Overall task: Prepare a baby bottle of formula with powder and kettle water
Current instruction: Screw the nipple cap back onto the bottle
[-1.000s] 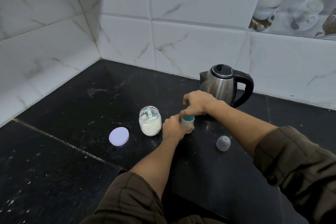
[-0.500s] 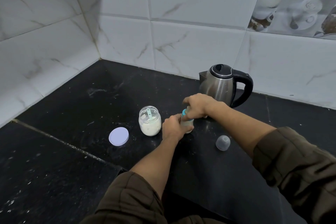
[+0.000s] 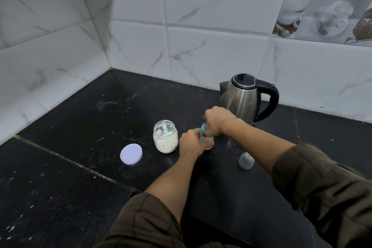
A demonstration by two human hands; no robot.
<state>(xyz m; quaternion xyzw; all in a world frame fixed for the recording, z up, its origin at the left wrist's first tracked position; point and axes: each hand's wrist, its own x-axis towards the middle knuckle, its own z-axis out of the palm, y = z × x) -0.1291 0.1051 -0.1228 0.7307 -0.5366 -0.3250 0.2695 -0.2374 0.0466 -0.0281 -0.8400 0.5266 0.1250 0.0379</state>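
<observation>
Now the right hand (image 3: 219,121) has closed more over the blue ring (image 3: 204,127), fingers curled tight round it. The left hand (image 3: 192,143) still wraps the bottle (image 3: 208,139), which stands on the black counter (image 3: 80,127) between the powder jar (image 3: 165,139) and the kettle (image 3: 241,98).

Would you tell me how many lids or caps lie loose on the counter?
2: the lilac lid left of the powder jar, and the clear cap right of the bottle. None appears hidden.

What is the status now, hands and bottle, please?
Left hand grips bottle body. Right hand grips teal collar on top. Nothing in the way; clear cap sits apart, to the right.
</observation>
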